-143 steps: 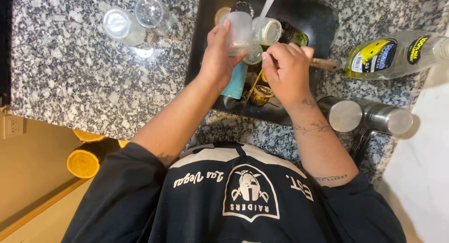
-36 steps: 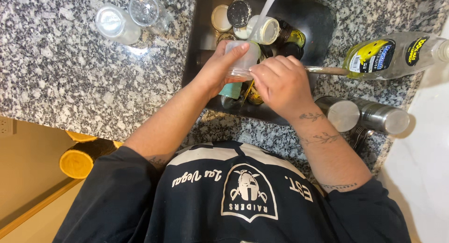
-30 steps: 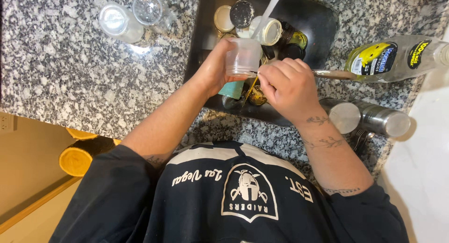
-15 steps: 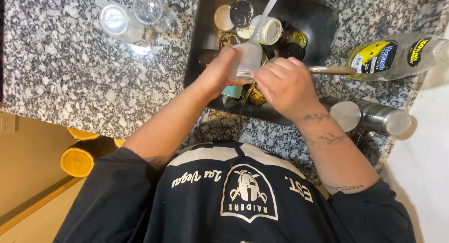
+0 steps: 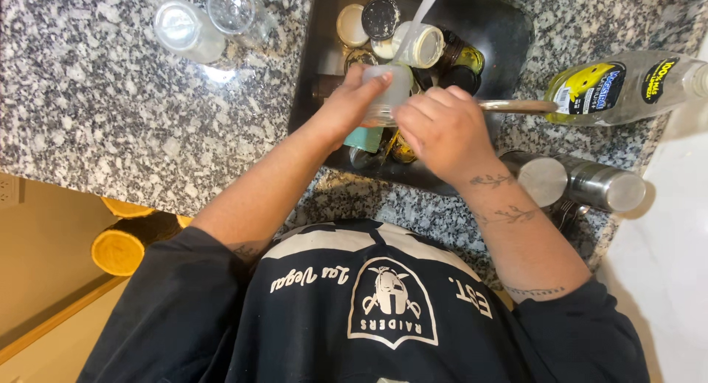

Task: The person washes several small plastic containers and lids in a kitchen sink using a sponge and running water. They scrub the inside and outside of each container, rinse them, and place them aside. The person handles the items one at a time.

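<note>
Your left hand [image 5: 346, 106] is wrapped around a small clear jar [image 5: 389, 88], a smooth round glass with a cloudy wet look, held over the middle of the black sink [image 5: 509, 29]. Your right hand [image 5: 439, 129] is closed in a fist around a wooden-handled brush [image 5: 516, 106]; the pale, straight handle sticks out toward the right rim of the sink, and the working end is hidden between your hands, at or in the jar's mouth. The two hands meet at the jar, the left gripping its side, the right just beside its open end.

A thin stream of water [image 5: 428, 7] falls from the far edge of the sink and lands just behind the jar. In the basin under your hands lie more jars and round metal lids [image 5: 352, 25], some gold, one dark, crowded together.

The worktop [image 5: 110, 95] is speckled grey granite, polished and glossy. On it, at the far left of the sink, two clear glass jars [image 5: 214, 22] stand close together. Right of the sink a clear plastic soap bottle [image 5: 627, 88] with a yellow label lies on its side, and near the front right corner a brushed steel flask [image 5: 582, 180] lies flat.
</note>
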